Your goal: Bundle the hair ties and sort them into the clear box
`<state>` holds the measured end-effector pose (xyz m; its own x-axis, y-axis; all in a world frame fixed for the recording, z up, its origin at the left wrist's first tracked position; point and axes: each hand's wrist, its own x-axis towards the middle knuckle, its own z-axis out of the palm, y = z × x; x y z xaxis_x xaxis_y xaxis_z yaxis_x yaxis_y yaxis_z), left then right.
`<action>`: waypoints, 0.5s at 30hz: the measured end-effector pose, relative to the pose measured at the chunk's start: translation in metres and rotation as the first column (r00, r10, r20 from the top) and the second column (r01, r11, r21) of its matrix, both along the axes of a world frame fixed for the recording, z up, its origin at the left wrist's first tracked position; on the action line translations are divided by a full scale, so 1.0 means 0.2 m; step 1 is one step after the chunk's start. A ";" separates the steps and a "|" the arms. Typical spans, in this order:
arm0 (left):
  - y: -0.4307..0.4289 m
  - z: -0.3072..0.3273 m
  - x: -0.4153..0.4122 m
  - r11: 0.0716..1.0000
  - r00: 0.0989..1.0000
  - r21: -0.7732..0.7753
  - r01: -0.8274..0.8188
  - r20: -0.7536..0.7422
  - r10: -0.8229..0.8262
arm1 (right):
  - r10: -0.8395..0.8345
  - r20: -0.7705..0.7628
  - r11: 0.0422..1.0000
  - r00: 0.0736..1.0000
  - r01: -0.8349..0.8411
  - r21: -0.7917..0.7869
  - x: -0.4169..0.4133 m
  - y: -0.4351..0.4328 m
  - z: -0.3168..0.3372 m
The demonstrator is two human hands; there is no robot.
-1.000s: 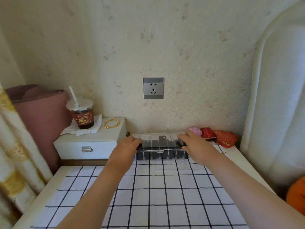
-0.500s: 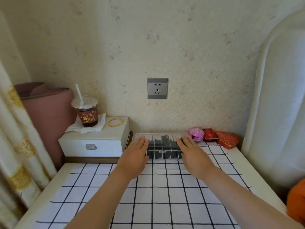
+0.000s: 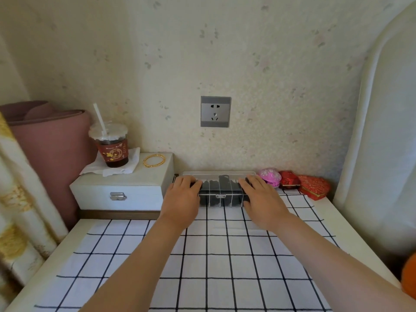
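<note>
A long clear box [image 3: 221, 196] with several compartments lies against the wall at the far edge of the checked cloth [image 3: 213, 255]. Its lid is down, with a small latch at the front middle. Black hair ties [image 3: 222, 179] show through the plastic. My left hand [image 3: 181, 199] lies flat over the box's left end, fingers straight. My right hand [image 3: 263, 200] lies flat over the right end in the same way. The hands hide both ends of the box.
Left of the clear box stands a white jewellery case [image 3: 126, 188] with a drink cup [image 3: 111, 146] and a gold bangle [image 3: 154, 160] on top. A pink tin [image 3: 270, 176], a red tin [image 3: 289, 179] and a red heart box [image 3: 314, 186] sit to the right. A padded headboard [image 3: 382, 131] rises at the far right.
A second ago my hands gripped the box by its two ends. They have since slid inward and now lie flat on the lid. The box has stayed by the wall.
</note>
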<state>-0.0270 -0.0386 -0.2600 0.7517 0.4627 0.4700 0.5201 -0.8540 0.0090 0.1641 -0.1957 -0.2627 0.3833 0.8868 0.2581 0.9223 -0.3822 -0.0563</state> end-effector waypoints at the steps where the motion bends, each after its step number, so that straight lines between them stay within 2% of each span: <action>1: 0.01 0.00 0.02 0.999 1.000 -0.039 0.001 0.004 -0.001 | 0.000 -0.009 1.000 1.000 0.000 -0.009 0.01 0.02 0.01; 7: 0.07 -0.03 0.07 0.989 0.998 -0.145 0.020 -0.064 -0.030 | -0.026 -0.100 0.996 0.995 0.017 -0.089 0.10 0.11 0.04; 12: 0.11 -0.01 0.10 0.976 0.989 -0.219 0.017 -0.141 -0.049 | -0.034 -0.191 0.997 0.981 0.020 -0.075 0.14 0.14 0.05; 15: 0.10 0.04 0.09 0.945 0.991 -0.325 0.026 -0.116 -0.067 | -0.048 -0.176 0.996 0.983 0.033 -0.084 0.11 0.15 0.07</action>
